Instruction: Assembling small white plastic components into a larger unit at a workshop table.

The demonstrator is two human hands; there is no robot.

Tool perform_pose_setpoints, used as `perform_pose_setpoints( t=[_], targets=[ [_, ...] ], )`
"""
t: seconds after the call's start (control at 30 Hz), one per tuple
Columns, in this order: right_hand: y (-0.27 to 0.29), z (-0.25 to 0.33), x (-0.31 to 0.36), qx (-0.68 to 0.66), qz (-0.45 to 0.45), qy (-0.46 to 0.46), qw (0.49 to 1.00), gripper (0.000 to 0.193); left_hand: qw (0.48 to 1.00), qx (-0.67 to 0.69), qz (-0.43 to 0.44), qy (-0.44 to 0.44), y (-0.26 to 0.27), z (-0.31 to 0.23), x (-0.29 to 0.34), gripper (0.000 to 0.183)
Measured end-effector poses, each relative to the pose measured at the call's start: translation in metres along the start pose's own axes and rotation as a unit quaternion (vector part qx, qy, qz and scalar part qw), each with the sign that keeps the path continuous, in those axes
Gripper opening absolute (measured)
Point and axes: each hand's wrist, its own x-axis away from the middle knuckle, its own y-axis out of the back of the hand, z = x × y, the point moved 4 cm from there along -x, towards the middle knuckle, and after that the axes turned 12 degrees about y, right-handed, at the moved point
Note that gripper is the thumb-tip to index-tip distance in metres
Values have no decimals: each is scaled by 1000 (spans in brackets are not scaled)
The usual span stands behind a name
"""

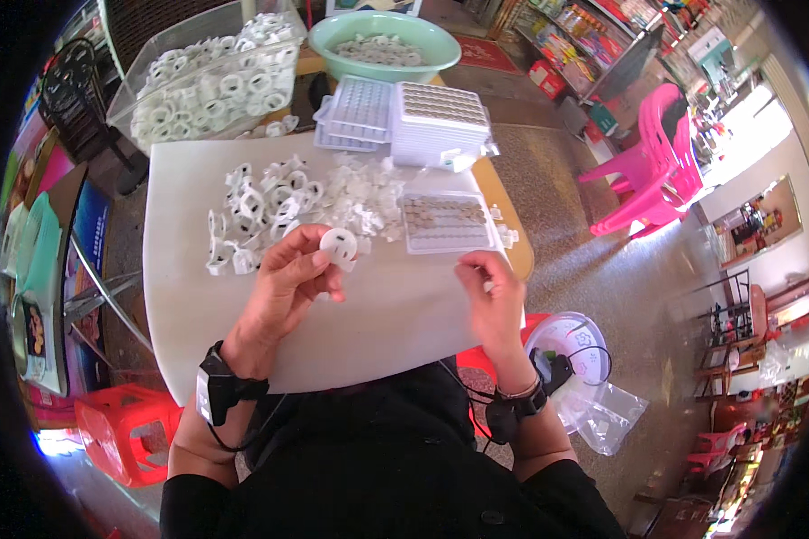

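**Round white piece (338, 242) in the left hand (283, 280), shallow tray (449, 250) by the right hand (499, 292)**

From where I stand, the left hand pinches the piece between thumb and fingers, its flat, slotted face turned up, above the white tabletop (386, 305). The right hand hangs to the piece's right, well apart from it, fingers curled in close to the thumb; I can't tell whether they grip anything. The tray lies just beyond that hand's fingertips, the nearer of the two, its long side running left to right. Beyond the left hand spreads a heap of white ring-shaped parts (283, 193).
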Motion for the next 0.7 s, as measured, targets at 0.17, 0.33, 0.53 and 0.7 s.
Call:
perform_pose_setpoints(
  t=[0.17, 0.33, 0.53, 0.7],
  targets=[
    [50, -61, -7, 55, -135, -15, 989, 9, 999, -14, 28, 11, -3, 3, -5, 24],
    [54, -82, -9, 101, -93, -79, 987, 12, 999, -42, 21, 8, -6, 2, -5, 27],
    [39, -15, -15, -22, -113, 30, 993, 10, 997, -47, 69, 6, 3, 6, 3, 26],
    [-9, 59, -7, -37, 37, 177, 983, 18, 996, -18, 87, 29, -4, 9, -6, 27]
  ],
)
